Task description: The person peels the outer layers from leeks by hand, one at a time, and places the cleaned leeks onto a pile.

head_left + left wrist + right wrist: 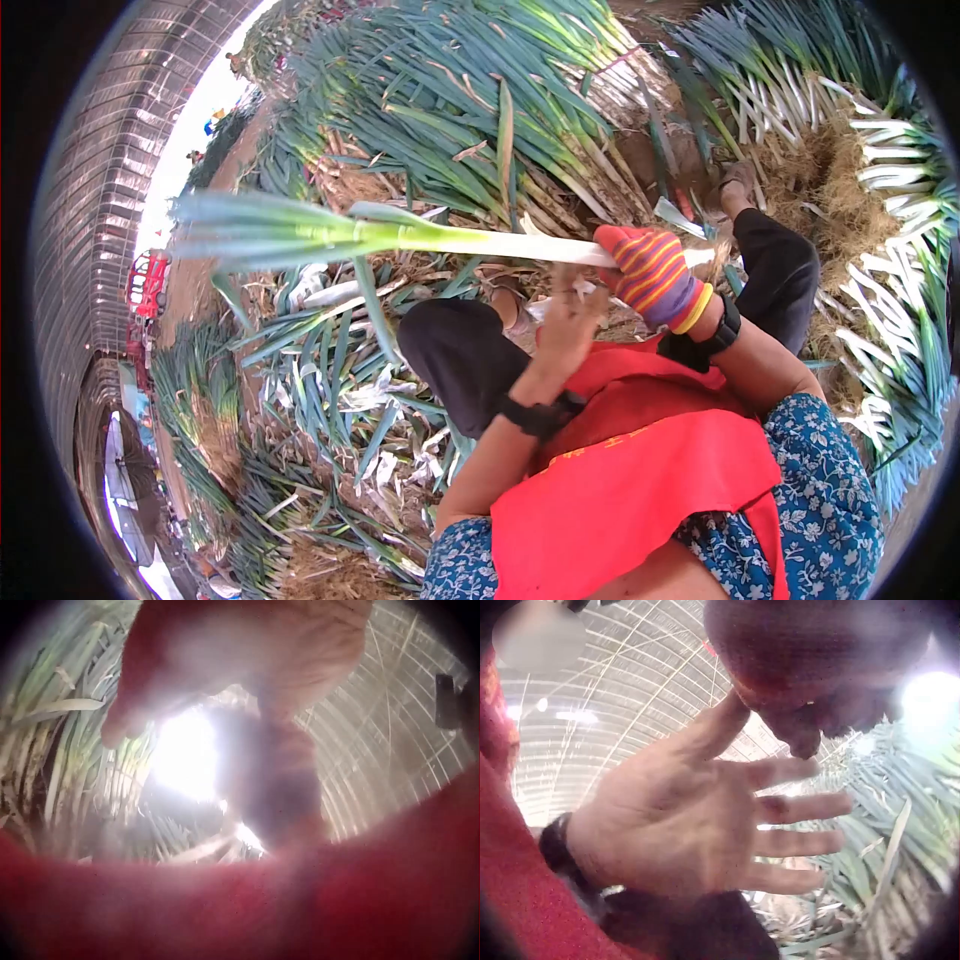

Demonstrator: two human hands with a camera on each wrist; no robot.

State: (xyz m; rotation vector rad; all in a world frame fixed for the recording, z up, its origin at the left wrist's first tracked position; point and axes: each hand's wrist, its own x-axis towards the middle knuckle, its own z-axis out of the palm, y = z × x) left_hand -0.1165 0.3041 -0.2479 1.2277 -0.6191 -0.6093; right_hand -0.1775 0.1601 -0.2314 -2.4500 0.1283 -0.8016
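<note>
At the bottom of the frame I am seeing the red apron [630, 490], with a blue flowered sleeve [820, 480] showing at the lower right. Just past it, dark bands are circling both wrists. My right hand [650, 275], in a striped glove, is clamping round the white lower part of a leek [430, 237] right of the centre. The leek is lying nearly level across the frame, its roots poking out to the right of the glove and its blurred green leaves reaching to the left. My left hand [570, 335], bare, is hovering just under the white stalk with its fingers straight and spread apart; I can't tell whether it is touching the leek.

Beyond the hands, dark trousers [455, 350] are covering two bent legs. Loose leaves and peelings [350, 400] are littering the ground left of the legs. Farther out, a big pile of leeks [450, 90] is filling the top middle, and a row of white-stemmed leeks [890, 310] is running down the right edge, roots pointing inward. More bunches [205, 400] are sitting at the lower left. Farthest off, a ribbed roof [95, 200] is curving along the left edge, with a red object [150, 283] showing beside it.
</note>
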